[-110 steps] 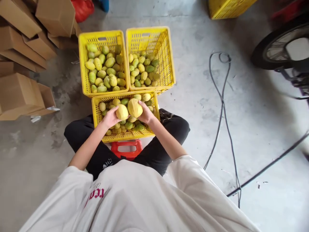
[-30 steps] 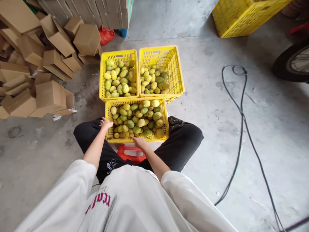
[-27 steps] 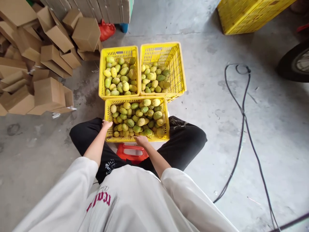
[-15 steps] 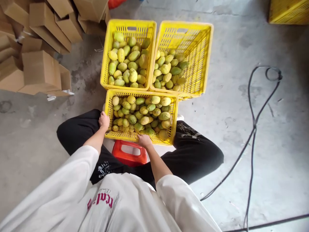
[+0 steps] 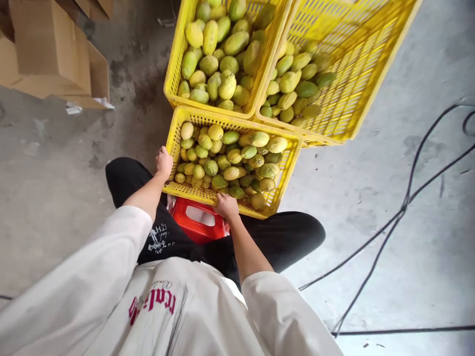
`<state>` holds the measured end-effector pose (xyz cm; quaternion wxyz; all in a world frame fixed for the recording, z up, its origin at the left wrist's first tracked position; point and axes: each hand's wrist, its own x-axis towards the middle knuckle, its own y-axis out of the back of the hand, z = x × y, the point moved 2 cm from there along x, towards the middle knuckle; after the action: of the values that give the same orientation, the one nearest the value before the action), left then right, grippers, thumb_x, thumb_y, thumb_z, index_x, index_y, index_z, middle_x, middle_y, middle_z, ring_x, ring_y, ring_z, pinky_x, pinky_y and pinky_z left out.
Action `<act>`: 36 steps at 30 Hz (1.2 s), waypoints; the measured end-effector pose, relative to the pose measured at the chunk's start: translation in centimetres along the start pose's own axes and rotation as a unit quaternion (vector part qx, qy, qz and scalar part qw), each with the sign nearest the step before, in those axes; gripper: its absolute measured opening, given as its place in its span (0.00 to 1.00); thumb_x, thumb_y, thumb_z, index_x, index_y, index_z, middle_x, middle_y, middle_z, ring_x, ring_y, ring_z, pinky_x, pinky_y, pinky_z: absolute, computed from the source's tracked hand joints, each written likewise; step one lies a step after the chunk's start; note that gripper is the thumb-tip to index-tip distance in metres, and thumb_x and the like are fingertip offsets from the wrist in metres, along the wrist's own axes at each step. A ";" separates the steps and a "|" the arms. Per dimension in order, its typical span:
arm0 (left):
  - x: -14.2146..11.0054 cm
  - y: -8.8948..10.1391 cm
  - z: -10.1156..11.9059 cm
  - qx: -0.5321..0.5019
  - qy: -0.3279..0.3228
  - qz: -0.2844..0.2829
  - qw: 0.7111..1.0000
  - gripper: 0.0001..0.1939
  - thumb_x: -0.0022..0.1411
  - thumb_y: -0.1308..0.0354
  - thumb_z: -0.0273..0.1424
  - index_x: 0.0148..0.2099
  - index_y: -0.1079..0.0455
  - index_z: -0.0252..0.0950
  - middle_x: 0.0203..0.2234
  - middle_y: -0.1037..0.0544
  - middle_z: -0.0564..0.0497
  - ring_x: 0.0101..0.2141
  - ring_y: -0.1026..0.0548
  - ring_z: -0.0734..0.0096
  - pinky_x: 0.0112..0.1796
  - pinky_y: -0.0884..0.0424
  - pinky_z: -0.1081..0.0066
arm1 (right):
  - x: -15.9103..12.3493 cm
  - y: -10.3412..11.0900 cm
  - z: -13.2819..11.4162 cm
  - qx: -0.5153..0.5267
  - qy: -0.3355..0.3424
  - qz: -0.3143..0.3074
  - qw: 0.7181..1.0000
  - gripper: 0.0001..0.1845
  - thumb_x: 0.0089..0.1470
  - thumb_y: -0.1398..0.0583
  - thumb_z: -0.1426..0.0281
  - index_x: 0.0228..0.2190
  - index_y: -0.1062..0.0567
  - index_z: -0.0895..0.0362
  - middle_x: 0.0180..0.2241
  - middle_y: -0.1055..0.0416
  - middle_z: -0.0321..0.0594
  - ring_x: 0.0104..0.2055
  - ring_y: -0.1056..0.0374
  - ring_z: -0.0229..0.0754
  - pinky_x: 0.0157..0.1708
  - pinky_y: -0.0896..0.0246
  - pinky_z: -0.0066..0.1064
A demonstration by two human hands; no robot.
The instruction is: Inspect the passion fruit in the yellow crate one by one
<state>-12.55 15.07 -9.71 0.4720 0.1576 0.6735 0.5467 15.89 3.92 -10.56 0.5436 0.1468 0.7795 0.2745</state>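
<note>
Our right hand (image 5: pixel 164 162) gripped the crate (image 5: pixel 193 194) by its left edge, our left hand (image 5: pixel 227 205) its near edge. Fruit (image 5: pixel 231 173) lay inside.

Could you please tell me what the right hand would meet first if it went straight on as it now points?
The closest yellow crate's near rim, which the right hand seems to grasp. Past it, the fruit inside looks next in line, though depth is unclear.

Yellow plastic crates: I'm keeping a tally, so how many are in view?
3: the near yellow plastic crate, held by the left hand and right hand; the far-left crate; and the far-right crate beside it. More may be hidden beneath.
</note>
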 end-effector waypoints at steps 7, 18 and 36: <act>-0.2 -0.1 0.5 0.009 0.010 -0.014 1.000 0.23 0.82 0.46 0.23 0.75 0.31 0.28 0.70 0.19 0.27 0.68 0.16 0.38 0.70 0.19 0.48 | -0.1 -0.9 0.3 -0.009 -0.012 0.024 1.000 0.22 0.73 0.32 0.65 0.61 0.15 0.65 0.58 0.16 0.62 0.62 0.20 0.61 0.52 0.29 0.37; 0.2 -0.9 0.2 -0.034 -0.011 -0.029 0.999 0.23 0.82 0.48 0.21 0.75 0.34 0.29 0.67 0.19 0.31 0.70 0.19 0.36 0.73 0.24 0.44 | -0.8 -1.3 0.9 -0.007 0.017 0.030 0.999 0.19 0.75 0.33 0.64 0.58 0.14 0.64 0.57 0.17 0.62 0.61 0.21 0.61 0.56 0.29 0.37; 0.1 -1.7 0.5 -0.022 -0.018 -0.070 0.997 0.26 0.84 0.52 0.19 0.79 0.38 0.29 0.69 0.22 0.33 0.68 0.19 0.39 0.73 0.25 0.46 | 11.5 2.1 -3.6 0.032 0.177 0.085 0.980 0.18 0.77 0.43 0.78 0.60 0.18 0.63 0.64 0.21 0.62 0.71 0.30 0.64 0.73 0.35 0.52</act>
<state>-11.70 14.86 -11.21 0.5246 0.1094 0.6617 0.5244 8.21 10.70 -17.20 0.3665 0.1788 0.8566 0.3161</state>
